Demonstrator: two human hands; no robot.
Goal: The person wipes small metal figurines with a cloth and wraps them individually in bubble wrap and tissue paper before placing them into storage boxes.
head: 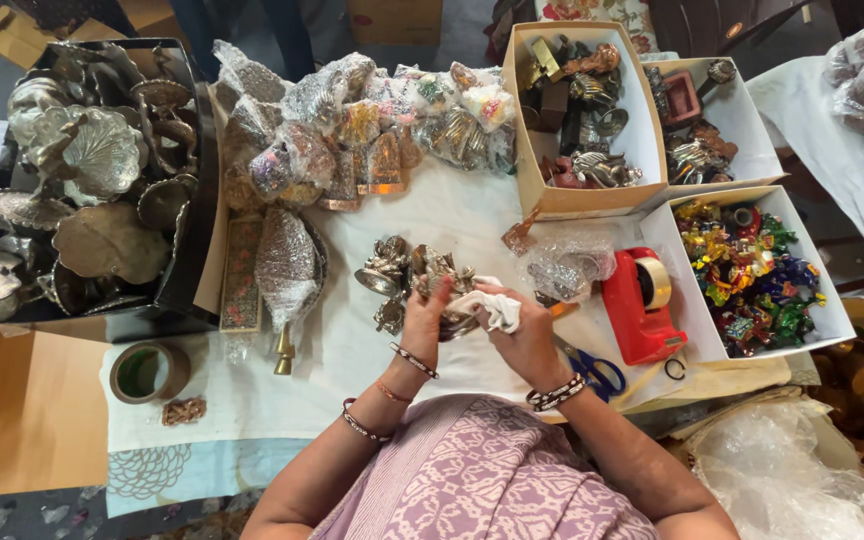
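The left hand (424, 318) is gripping a small silver metal figurine (444, 322) — the right hand (524, 335) is clutching a crumpled white cloth (485, 308) against it.

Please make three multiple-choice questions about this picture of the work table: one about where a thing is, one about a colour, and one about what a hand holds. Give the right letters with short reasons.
1. Where does the tape dispenser stand?
A. left of the person's hands, beside the loose roll of tape
B. right of the person's hands, beside the white box of bright wrapped pieces
C. inside the tall cardboard box

2. What colour are the handles of the scissors?
A. blue
B. green
C. yellow

3. What does the right hand hold?
A. the scissors
B. nothing
C. a white cloth

Answers:
1 B: the red dispenser sits by the white box, right of both hands.
2 A: blue loops show near the right wrist.
3 C: the white cloth is bunched in its fingers, pressed against the metal figure that the left hand steadies.
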